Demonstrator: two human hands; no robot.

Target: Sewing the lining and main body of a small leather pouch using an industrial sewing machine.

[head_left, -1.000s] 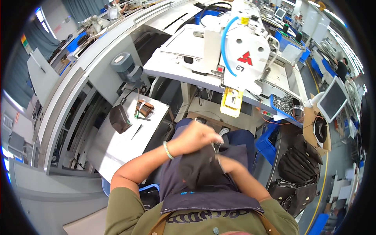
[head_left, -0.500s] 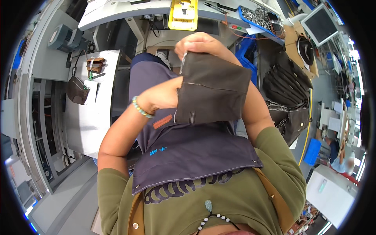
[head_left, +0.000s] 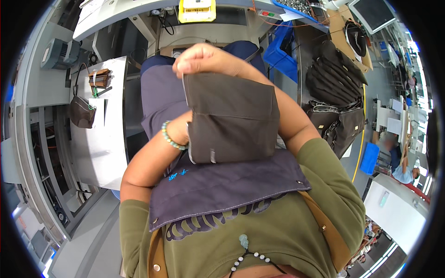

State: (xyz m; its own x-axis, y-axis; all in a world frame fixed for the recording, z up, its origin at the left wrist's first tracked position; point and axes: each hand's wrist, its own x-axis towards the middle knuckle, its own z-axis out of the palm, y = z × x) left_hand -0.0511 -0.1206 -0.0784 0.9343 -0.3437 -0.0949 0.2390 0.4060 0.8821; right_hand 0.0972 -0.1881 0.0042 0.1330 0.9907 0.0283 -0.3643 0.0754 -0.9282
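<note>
Dark brown bag held over the lap between two hands

The dark brown bag is spread in front of the person, above the apron; a pale edging runs down its left side, and a short pale strip shows near its lower edge; the left hand goes in at that side, inside or behind the cloth, which cannot be told, and its fingers are hidden, so its grip cannot be told; a beaded bracelet circles that wrist; the right hand is at the bag's upper left corner with fingers curled inward, though whether they pinch the edge cannot be told; the right forearm runs partly behind the bag.

To the left, a white table bears a small dark pouch and a tied bundle of brown strips; to the right are a blue bin and, beyond it, a heap of dark cloth pieces; a yellow tray shows at the top.
</note>
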